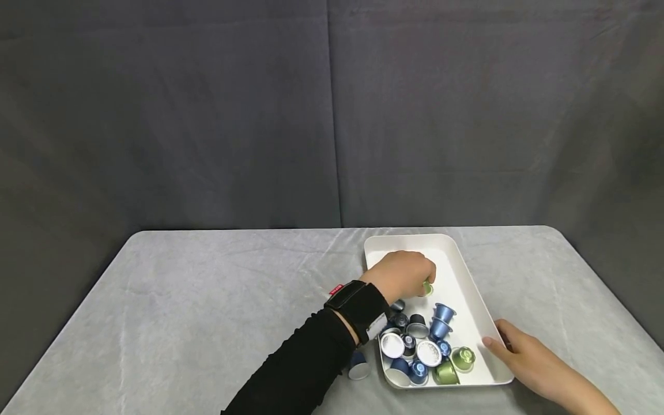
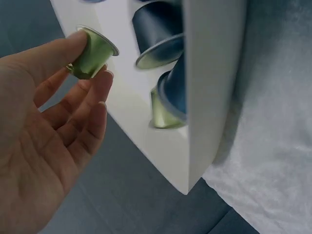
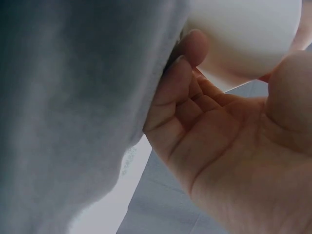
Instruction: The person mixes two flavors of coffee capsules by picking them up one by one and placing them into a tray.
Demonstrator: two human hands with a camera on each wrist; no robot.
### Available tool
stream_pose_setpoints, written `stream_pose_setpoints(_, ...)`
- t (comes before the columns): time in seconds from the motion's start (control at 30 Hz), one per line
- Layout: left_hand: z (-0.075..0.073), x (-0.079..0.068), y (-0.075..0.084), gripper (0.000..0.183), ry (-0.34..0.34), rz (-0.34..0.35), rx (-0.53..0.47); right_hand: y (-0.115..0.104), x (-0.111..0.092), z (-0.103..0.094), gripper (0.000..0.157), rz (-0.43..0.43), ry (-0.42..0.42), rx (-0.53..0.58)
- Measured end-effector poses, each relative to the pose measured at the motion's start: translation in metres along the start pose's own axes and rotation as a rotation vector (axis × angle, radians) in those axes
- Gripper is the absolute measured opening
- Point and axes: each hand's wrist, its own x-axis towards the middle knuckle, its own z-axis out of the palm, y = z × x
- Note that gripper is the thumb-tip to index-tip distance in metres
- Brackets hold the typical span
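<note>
My left hand (image 1: 402,274) is over the back half of a white tray (image 1: 474,317). It pinches a green coffee capsule (image 2: 95,53) between thumb and fingers, as the left wrist view shows. At the tray's front right corner my right hand (image 1: 536,363) grips the rim, thumb on top and fingers curled along the outer wall (image 3: 248,34). Toward the front of the tray lie several blue and dark capsules (image 1: 418,372), some showing their pale lids. Two green capsules (image 1: 463,358) lie together near the front edge. A pair of light blue capsules (image 1: 441,321) sits nested.
One dark blue capsule (image 1: 358,366) lies on the grey cloth-covered table (image 1: 207,323), outside the tray's left side and close to the left sleeve (image 1: 303,357). A dark curtain (image 1: 233,115) hangs behind the table's back edge.
</note>
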Motion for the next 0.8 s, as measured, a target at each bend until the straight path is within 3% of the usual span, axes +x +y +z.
stream_pose_setpoints(0.1, 0.005, 0.000, 0.003, 0.009, -0.007, 0.003, 0.032, -0.001, 0.000, 0.001, 0.035, 0.003, -0.004, 0.008)
stream_pose_setpoints(0.27, 0.012, 0.001, 0.009, 0.016, -0.010, -0.009, 0.104, -0.001, 0.000, 0.001, 0.037, 0.010, -0.005, 0.004)
stream_pose_setpoints(0.47, 0.017, 0.003, 0.018, 0.011, -0.037, -0.068, 0.190, -0.002, 0.000, 0.001, 0.040, 0.003, -0.004, 0.002)
stream_pose_setpoints(0.8, 0.017, 0.001, 0.020, 0.007, -0.045, -0.085, 0.175, -0.002, -0.002, 0.001, 0.040, 0.004, 0.003, 0.002)
